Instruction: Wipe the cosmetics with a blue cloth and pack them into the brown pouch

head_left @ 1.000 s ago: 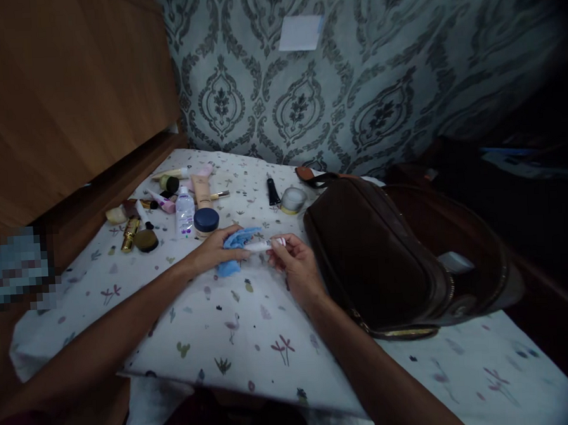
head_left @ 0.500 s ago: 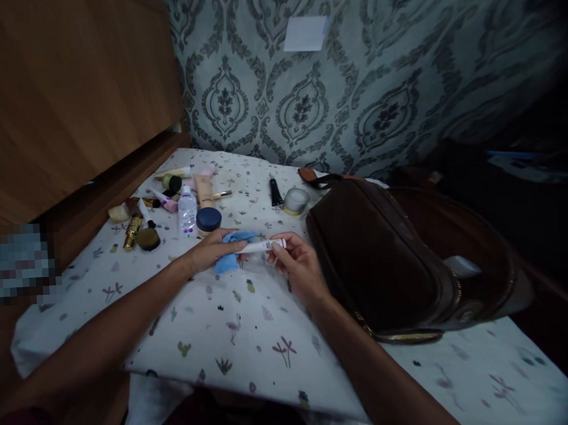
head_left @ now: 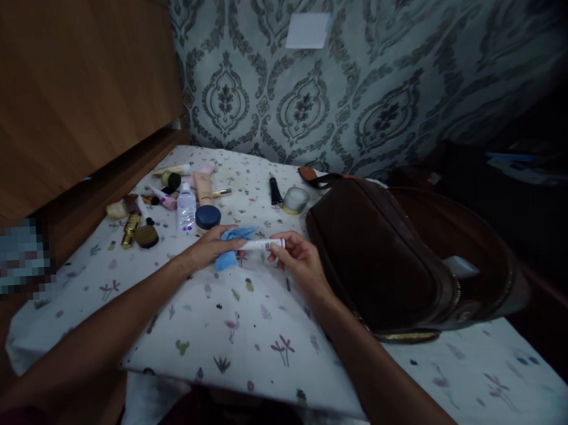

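White, slim cylindrical tube with a red band at its right end point(head_left: 260, 245) is held level between your two hands, above a white fabric cover printed with small plants and flamingos point(head_left: 209, 343). Your left hand point(head_left: 209, 247) is closed on the tube's left end together with a crumpled light-blue cloth point(head_left: 226, 261); your right hand point(head_left: 296, 257) pinches the banded end between thumb and fingers. To your right, just beside that hand, lies a dark-brown leather-like bag with an open zip point(head_left: 372, 258). Just beyond your left hand, locate the round jar with a dark-blue lid point(head_left: 208, 216), the clear bottle with purple markings point(head_left: 185, 212) and, behind them, the beige squeeze tube point(head_left: 203, 186). Near the bag's far left corner, note a grey round jar with a yellow base point(head_left: 295, 200) beside a small black tube point(head_left: 275, 191). Grey damask-patterned wallpaper point(head_left: 302, 104) backs the area.
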`<state>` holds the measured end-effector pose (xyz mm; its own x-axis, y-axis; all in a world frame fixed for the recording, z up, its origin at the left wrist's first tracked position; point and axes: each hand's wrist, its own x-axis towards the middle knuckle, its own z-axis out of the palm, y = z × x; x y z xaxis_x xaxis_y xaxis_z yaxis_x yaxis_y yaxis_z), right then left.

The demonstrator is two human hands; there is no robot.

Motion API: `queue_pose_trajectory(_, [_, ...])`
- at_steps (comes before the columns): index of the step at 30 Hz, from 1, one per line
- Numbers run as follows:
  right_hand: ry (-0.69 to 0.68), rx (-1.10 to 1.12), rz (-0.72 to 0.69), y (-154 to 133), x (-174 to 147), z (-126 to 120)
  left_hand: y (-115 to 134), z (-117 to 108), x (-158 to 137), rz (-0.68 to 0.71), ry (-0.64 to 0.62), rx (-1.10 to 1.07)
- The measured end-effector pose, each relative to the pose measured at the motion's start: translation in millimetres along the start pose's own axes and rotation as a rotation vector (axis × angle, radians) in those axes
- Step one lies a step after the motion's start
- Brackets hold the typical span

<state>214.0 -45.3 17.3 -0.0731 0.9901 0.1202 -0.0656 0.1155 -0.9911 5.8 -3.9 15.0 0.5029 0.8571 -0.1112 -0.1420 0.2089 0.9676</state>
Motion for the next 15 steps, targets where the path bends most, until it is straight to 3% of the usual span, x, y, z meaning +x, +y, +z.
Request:
queue_pose_trajectory(9, [0.033,-0.034,0.026,2.6,0.1,-0.5,-3.0,-0.2,0.1,0.067,0.027,0.064])
queue_pose_trajectory(15, [-0.128,-0.209,0.022,0.6,-3.8,2.4,-9.0,1.5,2.4,0.172,0.209,0.039])
